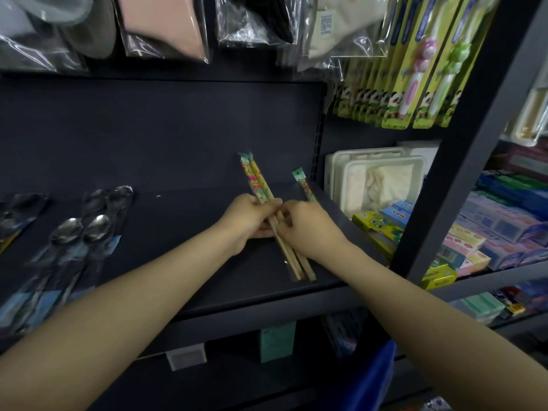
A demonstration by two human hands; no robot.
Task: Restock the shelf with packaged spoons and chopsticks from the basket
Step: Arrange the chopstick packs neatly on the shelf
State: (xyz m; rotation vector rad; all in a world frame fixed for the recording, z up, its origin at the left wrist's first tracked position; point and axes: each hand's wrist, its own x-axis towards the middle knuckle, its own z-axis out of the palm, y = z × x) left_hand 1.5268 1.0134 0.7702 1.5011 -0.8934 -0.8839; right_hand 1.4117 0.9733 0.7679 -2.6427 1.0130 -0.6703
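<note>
Over the dark shelf (184,226), my left hand (252,218) grips a clear pack of wooden chopsticks (259,182) with colourful printed tops, tilted up and away. My right hand (308,229) pinches the same bundle from the right, and a second chopstick pack (305,188) with a green header tag passes under its fingers. The plain wooden ends (299,268) reach down to the shelf's front. Several packaged metal spoons (86,229) lie on the left part of the shelf. A blue basket (376,378) shows at the bottom, partly hidden by my right arm.
Bagged goods (166,28) hang above the shelf. Green-carded children's toothbrushes (415,84) hang at the upper right. White trays (376,176) and small coloured boxes (462,238) fill the neighbouring bay beyond a dark upright post (462,161). Price tags (186,357) sit on the shelf's front edge.
</note>
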